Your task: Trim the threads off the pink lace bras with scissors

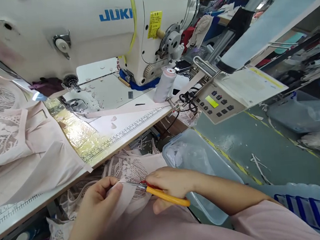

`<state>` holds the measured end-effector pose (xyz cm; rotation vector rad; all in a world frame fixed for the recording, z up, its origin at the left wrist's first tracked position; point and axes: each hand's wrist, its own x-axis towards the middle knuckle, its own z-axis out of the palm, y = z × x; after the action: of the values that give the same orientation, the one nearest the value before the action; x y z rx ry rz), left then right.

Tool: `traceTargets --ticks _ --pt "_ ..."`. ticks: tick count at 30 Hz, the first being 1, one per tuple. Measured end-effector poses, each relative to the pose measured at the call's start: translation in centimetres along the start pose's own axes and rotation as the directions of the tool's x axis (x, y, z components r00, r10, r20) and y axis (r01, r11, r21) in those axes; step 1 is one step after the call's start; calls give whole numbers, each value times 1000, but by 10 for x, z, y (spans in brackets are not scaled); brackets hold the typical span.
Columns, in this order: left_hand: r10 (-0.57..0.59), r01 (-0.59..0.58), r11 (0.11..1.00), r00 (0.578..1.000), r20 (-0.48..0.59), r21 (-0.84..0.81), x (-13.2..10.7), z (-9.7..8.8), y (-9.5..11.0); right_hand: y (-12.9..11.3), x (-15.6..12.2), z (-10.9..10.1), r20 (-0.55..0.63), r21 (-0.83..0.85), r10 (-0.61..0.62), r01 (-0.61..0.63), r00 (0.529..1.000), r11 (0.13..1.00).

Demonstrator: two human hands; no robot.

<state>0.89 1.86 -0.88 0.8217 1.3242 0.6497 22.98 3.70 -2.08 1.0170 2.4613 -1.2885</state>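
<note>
Left hand [98,196]: grip pinching, thumb and forefinger pressed together on the edge of a pale pink fabric piece with an openwork lace panel [129,170]. Right hand [169,182]: grip wrapped round orange-yellow-handled scissors with slim metal blades [168,197]. Blades reach toward the left fingertips, lying over the cloth; whether they are parted or closed, cannot tell.

Progress, by judgement: trimming in hand at this edge, unfinished. No freed offcut made out at the tips. More lace pieces wait nearby; which are done, cannot tell.

The piece: held in front of the body, just off the near edge of the white tabletop with a printed ruler scale [132,118]. Plain pink band along the edges, lace panel between; soft, loosely folded, partly hidden by the hands.

Further out: heap of pale pink lace garments [4,130] at left on the tabletop, small pale scraps [113,126] near a pink fabric strip [125,110]. White sewing machine with blue lettering [90,32] behind; white thread cone [165,86] beside it. Translucent pale blue plastic bin [207,151] near the right forearm.
</note>
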Motion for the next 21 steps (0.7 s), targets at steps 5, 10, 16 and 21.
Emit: traceTargets --ticks 5,10,16,21 --pt "-3 3 999 1000 -2 44 2 -3 -1 -2 -3 -4 -61 -53 51 -54 997 997" --pt "25 -25 999 1000 -11 26 3 -3 1 -2 -4 -4 -85 -62 93 -98 992 993" --pt "-4 4 1000 1000 -7 -17 4 -3 1 -2 -2 -1 -103 3 125 -126 987 992" --pt "-22 22 999 1000 1 -40 4 -3 3 -3 1 5 -135 77 162 -152 978 985"
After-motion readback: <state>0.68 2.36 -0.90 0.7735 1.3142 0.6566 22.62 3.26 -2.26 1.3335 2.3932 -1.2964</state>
